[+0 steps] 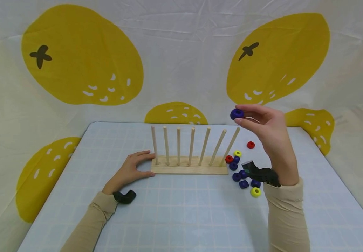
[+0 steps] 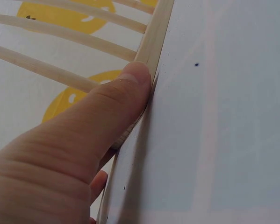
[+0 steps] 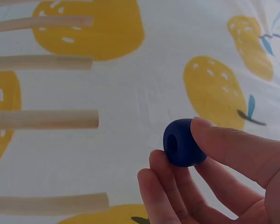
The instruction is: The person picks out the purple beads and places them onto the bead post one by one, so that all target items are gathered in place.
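Note:
A blue bead (image 1: pixel 237 114) is pinched between the thumb and fingers of my right hand (image 1: pixel 273 134), raised near the top of the rightmost peg. In the right wrist view the hole of the blue bead (image 3: pixel 184 142) faces the row of pegs (image 3: pixel 46 119), apart from them. The wooden peg rack (image 1: pixel 189 170) stands on the table with several bare upright pegs. At its left end my left hand (image 1: pixel 132 168) grips the base. The left wrist view shows the thumb (image 2: pixel 116 95) pressed along the front edge of the base; the other fingers are mostly hidden.
Several loose blue beads (image 1: pixel 244 184) lie right of the rack, with two yellow beads (image 1: pixel 255 192) and two red beads (image 1: pixel 251 145) among and behind them. Behind the pale checked table (image 1: pixel 181 217) hangs a white cloth (image 1: pixel 184 52) printed with yellow fruit.

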`<action>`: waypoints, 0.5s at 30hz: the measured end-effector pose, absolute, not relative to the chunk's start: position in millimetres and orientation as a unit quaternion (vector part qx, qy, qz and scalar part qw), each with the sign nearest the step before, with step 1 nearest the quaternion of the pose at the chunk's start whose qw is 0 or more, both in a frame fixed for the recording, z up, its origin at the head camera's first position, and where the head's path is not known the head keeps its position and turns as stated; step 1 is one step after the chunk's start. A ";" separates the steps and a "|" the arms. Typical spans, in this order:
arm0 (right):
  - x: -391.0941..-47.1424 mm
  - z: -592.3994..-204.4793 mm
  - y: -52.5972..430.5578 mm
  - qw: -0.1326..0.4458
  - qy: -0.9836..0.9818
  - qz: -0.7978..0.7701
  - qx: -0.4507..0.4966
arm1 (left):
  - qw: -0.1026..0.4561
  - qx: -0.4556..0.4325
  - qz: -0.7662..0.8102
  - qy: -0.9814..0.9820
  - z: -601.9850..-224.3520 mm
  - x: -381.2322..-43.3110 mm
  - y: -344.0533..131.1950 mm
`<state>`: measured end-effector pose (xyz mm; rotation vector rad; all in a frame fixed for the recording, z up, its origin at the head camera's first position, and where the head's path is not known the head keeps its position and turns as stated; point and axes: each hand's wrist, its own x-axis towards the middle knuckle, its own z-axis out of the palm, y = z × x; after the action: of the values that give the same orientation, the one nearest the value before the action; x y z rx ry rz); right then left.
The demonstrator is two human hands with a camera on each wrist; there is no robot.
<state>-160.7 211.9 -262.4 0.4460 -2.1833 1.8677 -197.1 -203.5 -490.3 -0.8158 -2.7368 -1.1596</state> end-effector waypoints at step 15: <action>-172.4 -256.8 173.4 0.093 -0.724 0.652 0.203 | 0.033 -0.270 -0.383 -0.883 -489.1 -197.4 -203.3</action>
<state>-172.4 173.4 -256.8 0.6040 -2.1499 1.9364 -197.4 -203.3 -489.1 -0.8319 -2.7156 -1.1778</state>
